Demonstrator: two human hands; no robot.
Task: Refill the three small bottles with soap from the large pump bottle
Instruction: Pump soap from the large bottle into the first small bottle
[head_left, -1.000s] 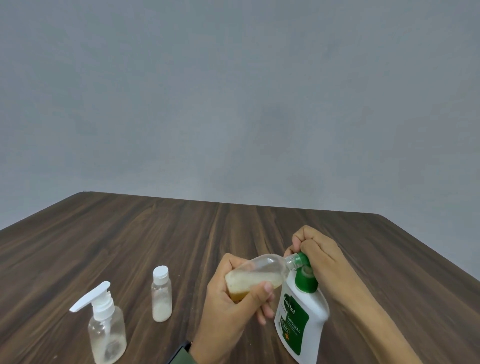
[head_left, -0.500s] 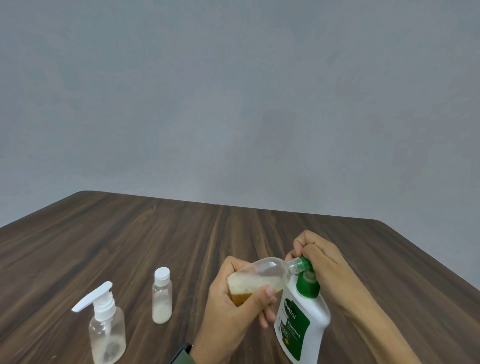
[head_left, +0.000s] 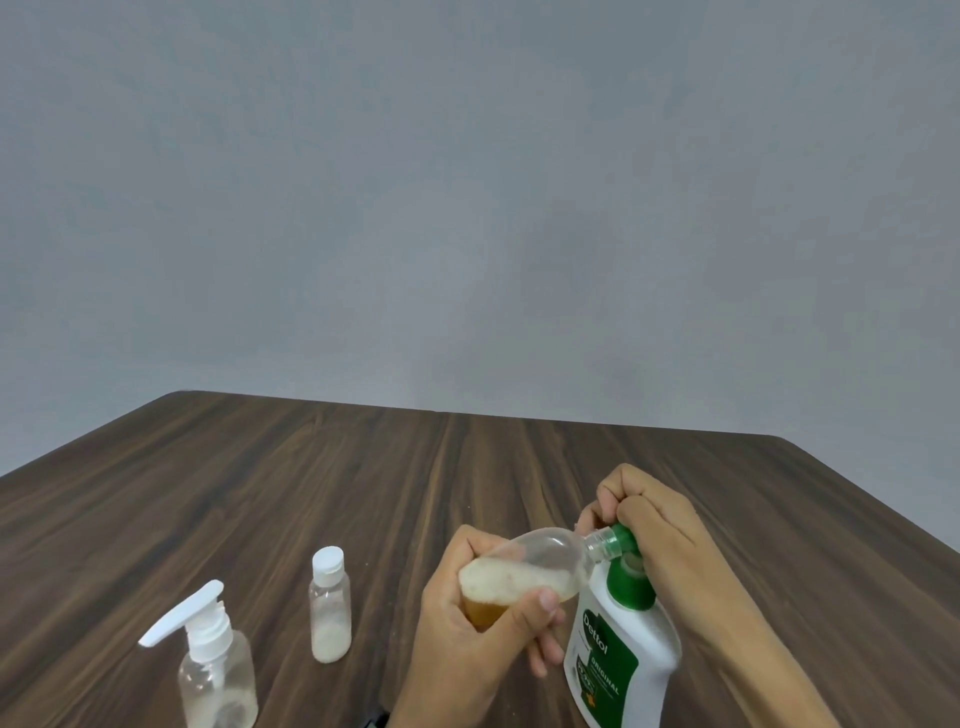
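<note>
Item, far left: small pump bottle (head_left: 218, 680), clear, white pump head fitted, upright on the desk (head_left: 363, 483), a little pale residue at its base; parked well apart from the work, judged to be waiting its turn or already seen to, which cannot be told. Item, just right of it: small capped bottle (head_left: 331, 608), clear with white cap on, upright, a pale layer of soap in its lower part; set aside near the first so it stays out of the pouring area. Item, centre: left hand (head_left: 483, 618), grip closed round the base of the open bottle (head_left: 535, 571), thumb across the front; bottle held tilted on its side, neck pointing right and slightly up, so that its mouth meets the spout; foamy pale soap over an amber layer lies along its lower side, roughly half full by judgement. Item, right: large soap bottle (head_left: 618, 660), white with green label and green pump, standing on the desk at the near edge of view; its spout sits at the open bottle's mouth. Item, far right: right hand (head_left: 654, 525), grip curled over the pump top, placed to press soap across; exact finger contact is partly hidden
</note>
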